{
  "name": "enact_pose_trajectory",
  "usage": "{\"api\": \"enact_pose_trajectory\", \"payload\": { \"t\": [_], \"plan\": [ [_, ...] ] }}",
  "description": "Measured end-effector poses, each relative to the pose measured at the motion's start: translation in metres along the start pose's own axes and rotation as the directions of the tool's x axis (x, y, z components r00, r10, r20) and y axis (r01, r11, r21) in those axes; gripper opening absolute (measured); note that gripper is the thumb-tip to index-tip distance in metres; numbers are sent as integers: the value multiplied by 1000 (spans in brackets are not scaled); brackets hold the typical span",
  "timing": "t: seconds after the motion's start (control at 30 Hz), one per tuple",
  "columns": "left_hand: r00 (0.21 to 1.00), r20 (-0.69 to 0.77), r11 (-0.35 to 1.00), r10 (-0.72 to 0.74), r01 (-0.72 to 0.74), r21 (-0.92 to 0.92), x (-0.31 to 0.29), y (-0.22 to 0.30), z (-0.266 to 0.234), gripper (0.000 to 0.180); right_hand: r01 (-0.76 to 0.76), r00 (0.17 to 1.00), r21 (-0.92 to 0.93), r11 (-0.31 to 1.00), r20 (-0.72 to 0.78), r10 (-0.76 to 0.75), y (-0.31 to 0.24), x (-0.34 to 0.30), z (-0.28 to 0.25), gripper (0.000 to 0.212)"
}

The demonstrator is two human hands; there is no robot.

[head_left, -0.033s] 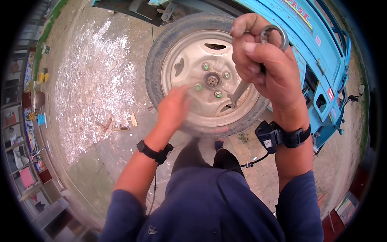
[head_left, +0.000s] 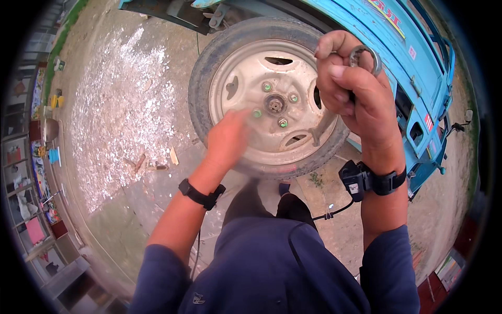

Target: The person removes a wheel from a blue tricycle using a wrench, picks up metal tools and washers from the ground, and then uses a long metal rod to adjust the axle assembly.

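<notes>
A combination wrench (head_left: 377,62) is in my right hand (head_left: 358,89), the fingers wrapped round it. Its ring end sticks up beside my thumb, and its open jaw hangs below the fist, in front of the wheel's lower right. My left hand (head_left: 230,135) is at the left side of the pale wheel (head_left: 246,78), by a green-topped wheel nut (head_left: 257,113). Motion smears its fingers, so whether they touch that nut is unclear. Several nuts sit round the rusty hub (head_left: 275,104). A dark tyre (head_left: 201,78) surrounds the wheel.
The blue vehicle (head_left: 361,21) rises behind the wheel and to the right. White flakes (head_left: 125,104) cover the ground at left, with wood scraps (head_left: 173,155) near the tyre. Shelves with goods (head_left: 23,193) line the far left. A cable (head_left: 340,210) runs from my right wrist device.
My right hand has shifted to the right and slightly down, carrying the wrench with it. My left hand stays near the same nut, moved only a little and still blurred.
</notes>
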State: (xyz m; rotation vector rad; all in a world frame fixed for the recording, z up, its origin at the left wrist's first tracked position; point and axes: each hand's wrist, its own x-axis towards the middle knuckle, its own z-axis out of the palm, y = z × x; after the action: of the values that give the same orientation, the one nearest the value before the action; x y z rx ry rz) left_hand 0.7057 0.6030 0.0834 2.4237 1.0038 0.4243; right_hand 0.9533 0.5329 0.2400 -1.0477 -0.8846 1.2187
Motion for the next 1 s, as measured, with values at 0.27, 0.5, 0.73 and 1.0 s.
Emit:
{"api": "enact_pose_trajectory", "payload": {
  "t": [0.27,0.5,0.73,1.0],
  "plan": [
    [985,56,975,166,-172,138,26,0,14,29,-380,808,-54,923,-504,303,72,-91,-97,23],
    [997,54,964,49,-61,259,28,-3,23,28,-394,711,117,912,-590,383,106,-130,-111,20],
    [985,40,960,170,-175,217,24,0,18,25,-388,720,120,914,-580,381,114,-139,-108,20],
    [974,33,956,225,-227,187,27,8,13,25,-371,708,143,918,-596,379,112,-142,-102,20]
  ]
}}
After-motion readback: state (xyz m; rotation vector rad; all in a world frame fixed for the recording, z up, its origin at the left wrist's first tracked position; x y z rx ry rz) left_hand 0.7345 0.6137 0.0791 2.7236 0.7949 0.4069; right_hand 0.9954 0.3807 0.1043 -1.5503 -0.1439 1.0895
